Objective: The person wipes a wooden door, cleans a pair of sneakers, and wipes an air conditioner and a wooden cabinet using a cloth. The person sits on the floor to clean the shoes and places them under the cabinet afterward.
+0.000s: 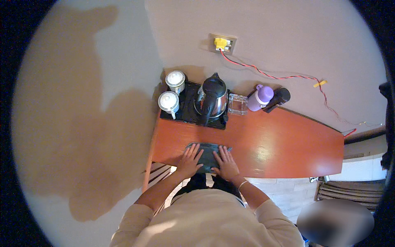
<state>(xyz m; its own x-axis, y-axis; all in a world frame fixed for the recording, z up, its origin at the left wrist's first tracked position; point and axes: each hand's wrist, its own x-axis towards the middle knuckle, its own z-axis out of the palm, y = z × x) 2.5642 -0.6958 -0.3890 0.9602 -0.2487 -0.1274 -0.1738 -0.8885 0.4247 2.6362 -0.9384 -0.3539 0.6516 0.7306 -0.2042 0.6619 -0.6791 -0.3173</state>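
Note:
A dark grey-green folded cloth (208, 157) lies flat on the reddish-brown wooden table (262, 139), close to its front edge. My left hand (189, 162) rests palm down on the cloth's left part, fingers spread. On its right part my right hand (226, 163) lies palm down too, with the fingers apart. Neither hand grips anything. Beyond the cloth, an electric kettle (213, 95) with a black lid and handle stands on a black tray (191, 115). Two lidded white cups (175, 78) are at the tray's left side.
Right of the tray are a clear square ashtray-like dish (238, 104), a purple and white bottle (260, 98) and a black cylindrical object (279, 97). A yellow plug (220, 43) sits in the wall socket, its red and black wire running right. A blurred patch covers the lower right.

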